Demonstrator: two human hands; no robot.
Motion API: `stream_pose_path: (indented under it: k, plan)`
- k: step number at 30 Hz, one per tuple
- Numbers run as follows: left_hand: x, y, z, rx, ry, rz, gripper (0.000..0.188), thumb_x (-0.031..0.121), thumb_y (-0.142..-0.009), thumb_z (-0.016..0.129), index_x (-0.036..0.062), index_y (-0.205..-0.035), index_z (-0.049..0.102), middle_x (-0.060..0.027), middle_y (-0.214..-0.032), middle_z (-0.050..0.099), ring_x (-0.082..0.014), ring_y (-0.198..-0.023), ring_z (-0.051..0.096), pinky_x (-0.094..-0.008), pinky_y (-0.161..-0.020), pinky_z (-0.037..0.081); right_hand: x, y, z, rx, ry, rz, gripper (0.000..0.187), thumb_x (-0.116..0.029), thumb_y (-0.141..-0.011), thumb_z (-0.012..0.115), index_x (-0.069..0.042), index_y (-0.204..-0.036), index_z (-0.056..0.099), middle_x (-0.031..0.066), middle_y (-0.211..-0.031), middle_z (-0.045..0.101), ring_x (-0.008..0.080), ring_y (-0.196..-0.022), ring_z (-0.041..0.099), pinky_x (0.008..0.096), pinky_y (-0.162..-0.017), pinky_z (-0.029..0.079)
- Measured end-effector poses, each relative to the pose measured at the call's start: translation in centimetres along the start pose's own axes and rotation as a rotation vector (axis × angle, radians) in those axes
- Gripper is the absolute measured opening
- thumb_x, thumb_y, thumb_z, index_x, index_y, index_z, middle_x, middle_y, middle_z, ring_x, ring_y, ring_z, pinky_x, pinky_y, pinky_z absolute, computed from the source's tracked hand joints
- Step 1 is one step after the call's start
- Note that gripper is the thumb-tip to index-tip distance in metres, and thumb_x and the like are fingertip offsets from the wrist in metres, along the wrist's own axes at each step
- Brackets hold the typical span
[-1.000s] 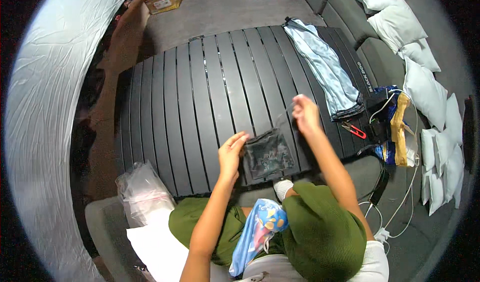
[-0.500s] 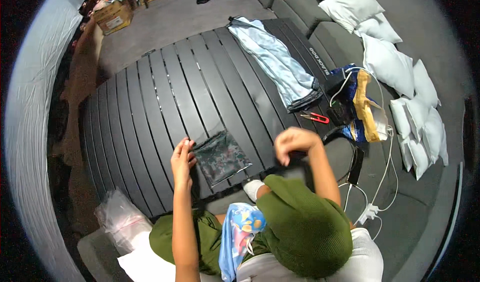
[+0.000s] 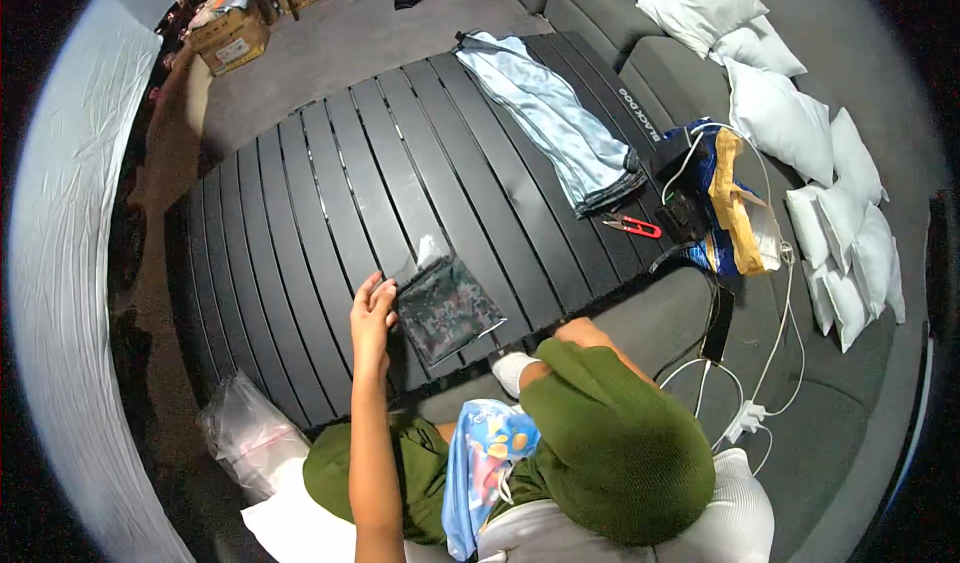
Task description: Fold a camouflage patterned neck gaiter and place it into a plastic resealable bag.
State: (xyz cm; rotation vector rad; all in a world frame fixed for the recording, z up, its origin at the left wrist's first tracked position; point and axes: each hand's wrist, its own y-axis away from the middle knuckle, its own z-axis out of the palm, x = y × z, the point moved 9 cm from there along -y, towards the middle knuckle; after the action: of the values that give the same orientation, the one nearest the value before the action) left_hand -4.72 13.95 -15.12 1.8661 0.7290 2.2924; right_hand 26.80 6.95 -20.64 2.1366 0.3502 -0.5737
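The camouflage pouch (image 3: 447, 308), sealed in a clear plastic bag, lies flat on the black slatted tabletop (image 3: 300, 193) near its front edge, just to the right of the left hand (image 3: 372, 310). The left hand is laid open and flat, its fingertips resting on the left edge of the bag; nothing is closed in that grip. The right hand is not seen: the right arm is hidden behind a bent knee in dark green cloth (image 3: 600, 433), so its grip cannot be told.

The pouch is shown as a dark, roughly square packet in mottled green and grey, turned at a slant to the slats. A loose flap of clear plastic is raised at its upper left corner, and a pale edge is seen along its lower right side.

Farther back on the tabletop a folded pale blue garment (image 3: 555, 123) is laid lengthwise, with small red-handled snips (image 3: 632, 226) just beside its near end. A grey sofa (image 3: 700, 83) with white pillows (image 3: 790, 123) is placed to the right, where a blue and yellow bag (image 3: 735, 203) and white cables (image 3: 770, 353) are gathered. A crumpled clear bag (image 3: 245, 433) is seen at lower left, and cardboard boxes (image 3: 235, 28) stand on the grey floor beyond.
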Motion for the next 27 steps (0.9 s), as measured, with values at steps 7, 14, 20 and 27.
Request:
stream_pose_path:
  k: [7,14,20,27]
  plan:
    - [-0.4,-0.3,1.2,-0.056,-0.146,-0.009,0.049,0.016,-0.081,0.061,0.0075,-0.126,0.043,-0.0074,-0.116,0.054,-0.0105,-0.095,0.052,-0.0194,-0.066,0.039,1.0,1.2,-3.6,0.208,-0.182,0.431,0.019,-0.011,-0.069,0.067,-0.001,-0.082,0.057,0.0153,-0.064,0.055,0.0147,-0.063,0.057,0.0306,-0.063,0.046]
    - [-0.1,-0.1,0.6,-0.025,-0.203,0.015,0.063,0.019,-0.077,0.065,0.0088,-0.131,0.034,-0.0077,-0.122,0.05,-0.0143,-0.1,0.052,-0.0286,-0.079,0.04,0.1,3.3,-5.3,0.04,-0.08,0.139,0.024,-0.018,-0.072,0.063,-0.003,-0.091,0.058,0.0142,-0.076,0.058,0.0196,-0.071,0.058,0.0328,-0.066,0.046]
    - [0.0,-0.2,0.7,-0.04,-0.123,0.054,0.071,0.011,-0.074,0.067,0.0048,-0.134,0.029,-0.0122,-0.125,0.046,-0.0145,-0.095,0.052,-0.0263,-0.081,0.041,-2.8,3.9,-6.3,-0.105,-0.004,-0.104,0.029,-0.024,-0.075,0.059,-0.005,-0.098,0.058,0.0132,-0.087,0.06,0.0238,-0.079,0.06,0.0347,-0.069,0.047]
    - [0.8,-0.4,-0.4,0.04,-0.212,0.141,0.071,0.004,-0.073,0.066,0.0022,-0.134,0.029,-0.0192,-0.131,0.038,-0.0247,-0.121,0.038,-0.0332,-0.1,0.032,-10.3,4.2,-5.3,-0.236,0.046,-0.364,0.036,-0.03,-0.079,0.055,-0.007,-0.106,0.058,0.012,-0.099,0.063,0.0287,-0.087,0.061,0.0369,-0.072,0.048]
